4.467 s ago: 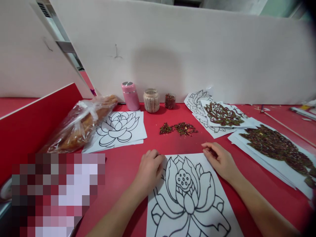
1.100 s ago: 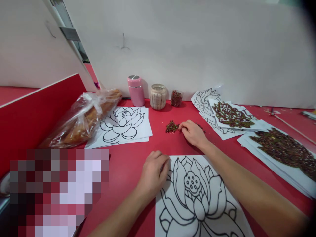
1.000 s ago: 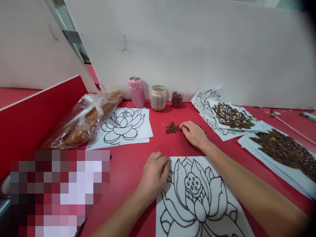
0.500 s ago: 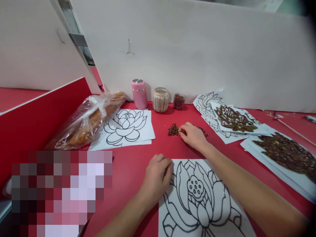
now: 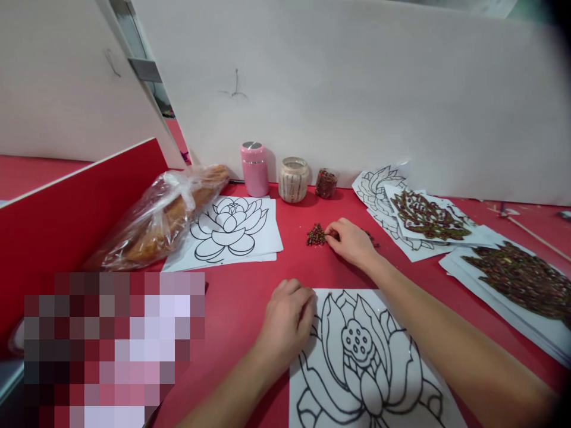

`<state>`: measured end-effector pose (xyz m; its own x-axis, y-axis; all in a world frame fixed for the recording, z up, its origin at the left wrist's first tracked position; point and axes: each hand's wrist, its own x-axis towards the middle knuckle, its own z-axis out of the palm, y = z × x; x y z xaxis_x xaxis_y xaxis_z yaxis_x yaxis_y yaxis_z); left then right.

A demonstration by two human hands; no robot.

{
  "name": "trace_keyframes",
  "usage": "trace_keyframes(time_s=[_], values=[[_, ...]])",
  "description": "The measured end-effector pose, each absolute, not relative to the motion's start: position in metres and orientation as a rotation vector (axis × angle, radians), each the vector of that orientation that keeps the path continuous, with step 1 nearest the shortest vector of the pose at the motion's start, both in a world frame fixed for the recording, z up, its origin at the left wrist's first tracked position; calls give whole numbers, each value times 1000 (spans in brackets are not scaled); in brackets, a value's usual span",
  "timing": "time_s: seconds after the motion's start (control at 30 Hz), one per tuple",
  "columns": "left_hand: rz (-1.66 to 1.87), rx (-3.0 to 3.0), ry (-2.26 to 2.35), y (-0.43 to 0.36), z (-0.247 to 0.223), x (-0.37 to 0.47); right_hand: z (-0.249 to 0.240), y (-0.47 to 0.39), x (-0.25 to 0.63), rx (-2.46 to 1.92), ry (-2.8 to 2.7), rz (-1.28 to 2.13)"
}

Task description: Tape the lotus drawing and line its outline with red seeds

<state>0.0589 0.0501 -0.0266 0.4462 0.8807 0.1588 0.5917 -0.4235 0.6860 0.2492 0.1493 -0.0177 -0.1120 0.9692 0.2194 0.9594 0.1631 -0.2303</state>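
Note:
A sheet with a black-outlined lotus drawing lies on the red table in front of me. My left hand rests at its upper left edge, fingers curled together; whatever they might hold is hidden. Farther back, my right hand touches the right side of a small pile of green and brown beans, its thumb and forefinger pinched together. What sits between those fingertips is too small to make out. More dark beans show just beyond the right hand.
Along the white partition stand a pink flask, a ceramic jar and a small bean-filled container. Another lotus sheet and a plastic-wrapped bundle lie left; bean-covered sheets lie right.
The whole view has shifted slightly, so things sit a little farther right. Both hands keep nearly the same places and poses.

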Motion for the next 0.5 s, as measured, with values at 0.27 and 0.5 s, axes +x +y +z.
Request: trace_keyframes(time_s=[0.27, 0.5], values=[[696, 2158, 1238, 51, -26, 59, -17, 152, 246, -1863, -2126, 55], [685, 2160, 1244, 50, -26, 58, -15, 153, 254, -1868, -2083, 85]])
